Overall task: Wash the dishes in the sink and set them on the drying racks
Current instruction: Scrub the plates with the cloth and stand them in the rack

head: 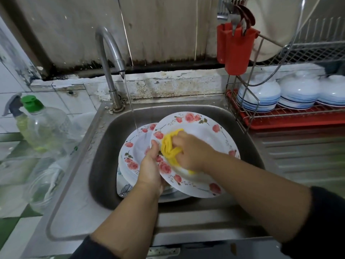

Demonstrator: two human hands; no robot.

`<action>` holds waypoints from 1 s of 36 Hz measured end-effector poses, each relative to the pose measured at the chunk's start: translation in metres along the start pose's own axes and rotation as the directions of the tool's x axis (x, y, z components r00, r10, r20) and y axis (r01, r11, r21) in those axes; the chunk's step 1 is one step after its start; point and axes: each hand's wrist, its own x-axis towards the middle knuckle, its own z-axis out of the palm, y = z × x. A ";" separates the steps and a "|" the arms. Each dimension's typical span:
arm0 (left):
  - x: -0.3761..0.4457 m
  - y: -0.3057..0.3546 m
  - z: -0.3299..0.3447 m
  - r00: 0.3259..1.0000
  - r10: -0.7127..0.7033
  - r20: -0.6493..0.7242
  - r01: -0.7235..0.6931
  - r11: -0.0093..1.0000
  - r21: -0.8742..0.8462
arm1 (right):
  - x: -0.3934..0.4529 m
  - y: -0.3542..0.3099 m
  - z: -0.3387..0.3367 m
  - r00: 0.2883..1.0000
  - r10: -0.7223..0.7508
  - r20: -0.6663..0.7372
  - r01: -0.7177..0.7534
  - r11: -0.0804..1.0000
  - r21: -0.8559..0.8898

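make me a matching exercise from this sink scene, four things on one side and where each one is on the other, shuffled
Things:
1. yellow scrubber
2. rose plate
3. striped bowls
4. cutlery holder

Places:
A. upside down on the lower rack shelf
B. hung on the rack's upper corner
C. in the right hand
D. tilted over the sink, its rim held by the left hand

Pairs: 1-C, 2-D, 3-A, 4-B

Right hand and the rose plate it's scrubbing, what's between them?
In the head view, a yellow scrubbing cloth lies between the right hand and the rose plate.
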 end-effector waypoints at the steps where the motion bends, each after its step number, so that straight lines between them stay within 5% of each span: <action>1: -0.001 0.001 0.000 1.000 0.002 0.001 -0.002 1.000 -0.017 | -0.008 -0.001 0.000 0.994 -0.054 0.099 0.050 0.998 0.042; 3: -0.001 0.002 0.001 1.000 0.013 -0.016 -0.014 0.999 -0.045 | -0.020 0.008 -0.010 0.955 -0.034 0.294 0.021 0.999 0.046; 5: -0.001 0.002 0.001 0.999 0.027 -0.039 -0.028 0.999 -0.030 | -0.022 0.025 -0.022 0.942 0.105 0.320 -0.076 0.992 -0.101; 8: -0.002 0.003 0.002 0.999 0.024 -0.049 -0.025 1.000 -0.013 | -0.006 0.037 -0.034 0.957 0.289 0.019 -0.280 0.941 -0.189; 10: -0.003 0.003 0.000 0.999 0.025 -0.027 -0.025 1.000 -0.006 | 0.007 0.028 -0.023 0.942 0.294 -0.165 -0.308 0.949 -0.069; 12: -0.003 0.002 -0.003 1.000 0.023 -0.002 -0.023 1.000 0.002 | 0.013 0.009 -0.006 0.949 0.249 -0.195 -0.229 0.966 0.121; 17: -0.008 0.004 -0.005 1.000 0.007 -0.024 -0.009 0.994 -0.110 | -0.018 -0.011 -0.001 0.980 -0.105 0.167 0.076 0.983 0.168; 20: -0.013 0.011 0.004 0.999 0.017 -0.032 -0.021 0.993 -0.115 | -0.039 0.009 -0.035 0.900 -0.188 0.393 0.252 0.961 -0.117; 24: -0.013 0.030 0.021 0.996 0.061 -0.072 -0.064 0.997 -0.040 | -0.059 0.042 -0.080 0.858 -0.121 0.500 0.431 0.698 -0.572; 27: -0.009 0.047 0.031 0.996 0.041 -0.077 -0.038 0.999 0.038 | -0.068 0.061 -0.104 0.867 -0.328 0.375 0.498 0.584 -0.641; 30: -0.015 0.055 0.050 0.993 0.073 -0.087 -0.073 0.997 0.010 | -0.073 0.070 -0.104 0.835 -0.545 0.072 0.481 0.660 -0.577; 36: -0.043 0.014 0.094 0.969 0.234 -0.077 -0.230 0.972 0.052 | -0.069 0.004 -0.048 0.915 -0.327 -0.234 0.251 0.919 -0.303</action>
